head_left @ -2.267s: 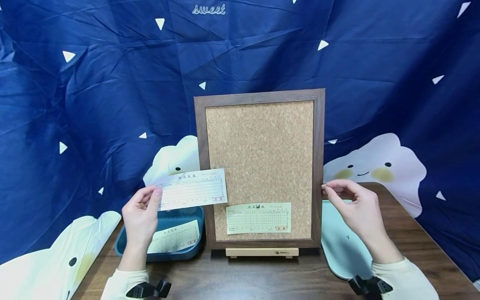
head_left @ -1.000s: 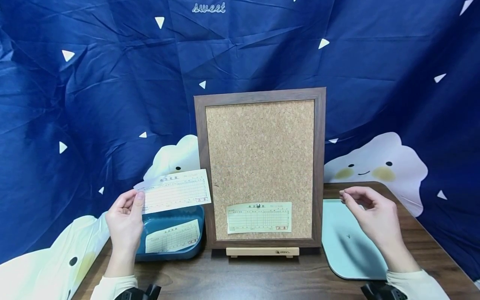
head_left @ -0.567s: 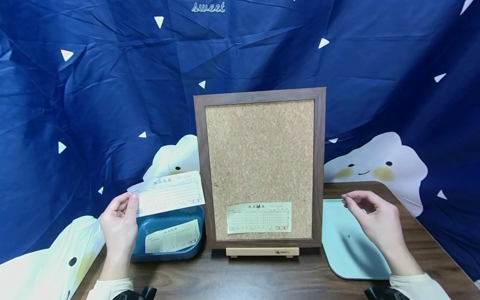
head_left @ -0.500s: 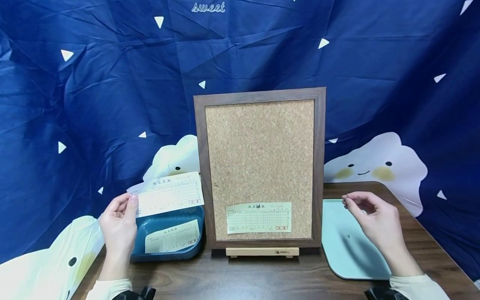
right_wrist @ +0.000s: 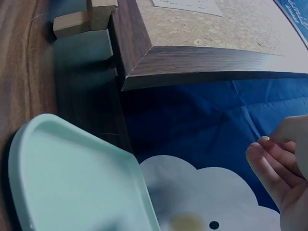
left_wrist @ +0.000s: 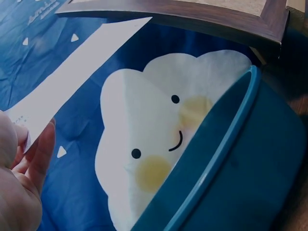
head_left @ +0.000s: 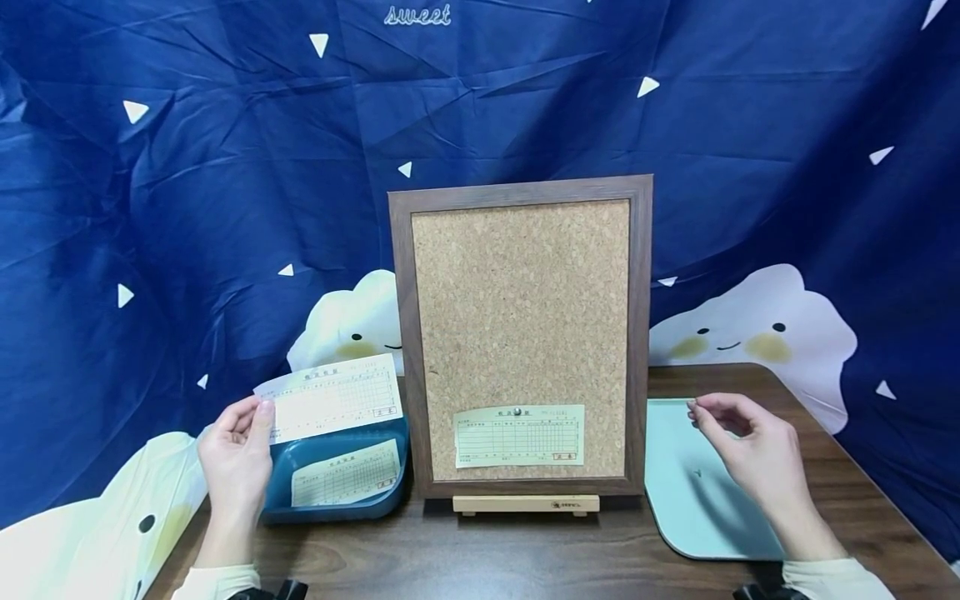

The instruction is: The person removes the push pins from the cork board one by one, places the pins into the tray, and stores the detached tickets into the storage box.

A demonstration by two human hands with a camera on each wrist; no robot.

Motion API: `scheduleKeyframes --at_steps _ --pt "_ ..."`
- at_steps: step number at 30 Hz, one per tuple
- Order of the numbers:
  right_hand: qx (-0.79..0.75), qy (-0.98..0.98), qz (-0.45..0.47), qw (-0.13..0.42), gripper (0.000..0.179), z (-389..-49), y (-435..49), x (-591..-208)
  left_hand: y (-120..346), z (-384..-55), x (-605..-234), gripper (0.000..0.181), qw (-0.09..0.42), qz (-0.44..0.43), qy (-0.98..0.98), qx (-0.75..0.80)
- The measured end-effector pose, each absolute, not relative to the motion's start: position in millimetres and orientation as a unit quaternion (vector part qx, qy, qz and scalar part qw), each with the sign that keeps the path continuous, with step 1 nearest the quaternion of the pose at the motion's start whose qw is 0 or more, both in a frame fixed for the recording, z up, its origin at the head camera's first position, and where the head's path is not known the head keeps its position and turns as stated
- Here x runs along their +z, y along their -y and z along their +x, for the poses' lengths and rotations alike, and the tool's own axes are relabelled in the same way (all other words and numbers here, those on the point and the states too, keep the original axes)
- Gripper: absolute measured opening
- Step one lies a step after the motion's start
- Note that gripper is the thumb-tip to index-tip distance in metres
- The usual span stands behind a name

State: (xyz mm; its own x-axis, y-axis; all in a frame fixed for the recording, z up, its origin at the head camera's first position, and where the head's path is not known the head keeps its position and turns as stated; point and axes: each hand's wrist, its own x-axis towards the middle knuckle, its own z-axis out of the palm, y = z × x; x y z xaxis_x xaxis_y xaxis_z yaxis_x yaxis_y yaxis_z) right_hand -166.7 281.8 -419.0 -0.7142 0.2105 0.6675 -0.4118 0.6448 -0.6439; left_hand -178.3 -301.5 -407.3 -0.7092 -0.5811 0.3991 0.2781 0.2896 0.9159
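Observation:
My left hand (head_left: 238, 450) pinches a white printed receipt slip (head_left: 333, 398) by its left end, between thumb and fingers. The slip hangs tilted over a blue bin (head_left: 337, 512), and another slip (head_left: 348, 473) lies inside that bin. Right of the corkboard (head_left: 525, 308), my right hand (head_left: 753, 442) has thumb and forefinger pressed together above the light green tray (head_left: 667, 500). A tiny point sticks out at those fingertips in the right wrist view, like a pushpin, mostly hidden. A greenish receipt slip (head_left: 519, 442) is fixed low on the cork by a pushpin (head_left: 517, 412).
The corkboard's brown frame stands on a small wooden easel (head_left: 525, 504) on the dark wooden table (head_left: 480, 554). One small pin (head_left: 698, 473) lies on the green tray. A blue curtain (head_left: 525, 92) with cloud prints hangs behind everything.
My left hand has drawn the slip leftward, off the board's edge, and lowered it over the bin. My right hand has shifted right from the frame to over the tray, then sunk slightly.

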Motion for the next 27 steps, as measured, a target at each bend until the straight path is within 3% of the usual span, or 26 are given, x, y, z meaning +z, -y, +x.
scheduleKeyframes --at_steps 12,27 --pt "0.399 0.841 0.049 0.361 0.008 -162.3 -288.0 -431.6 303.1 -179.4 -417.5 0.023 0.338 0.122 0.747 -0.559" --pt "0.404 0.85 0.005 0.337 0.011 -158.1 -304.2 -447.4 305.0 -179.2 -427.0 0.028 0.324 0.127 0.768 -0.538"
